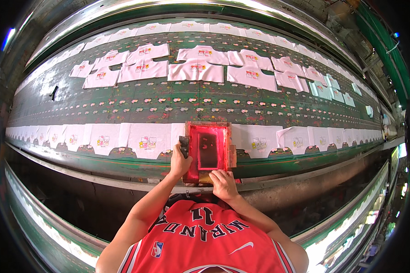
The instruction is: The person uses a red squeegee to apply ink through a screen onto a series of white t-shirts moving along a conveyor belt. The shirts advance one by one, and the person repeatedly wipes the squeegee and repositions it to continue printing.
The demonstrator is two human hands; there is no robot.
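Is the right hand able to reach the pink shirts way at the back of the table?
Probably not from here. The right hand rests on the near edge of the red printing screen, and the pink shirts lie far across the wide green table.

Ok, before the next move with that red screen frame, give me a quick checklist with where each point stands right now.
1. Left hand grips the screen frame's left edge: ok.
2. Right hand rests on the frame's near edge: ok.
3. Frame lies flat on the white piece under it, in the near row: cannot tell, the frame hides it.
4. Neighbouring pieces uncovered, printed piece on the left and printed piece on the right: ok.
5. Dark squeegee by the left hand, gripped or only alongside: cannot tell.
6. Ink spread inside the frame: cannot tell.
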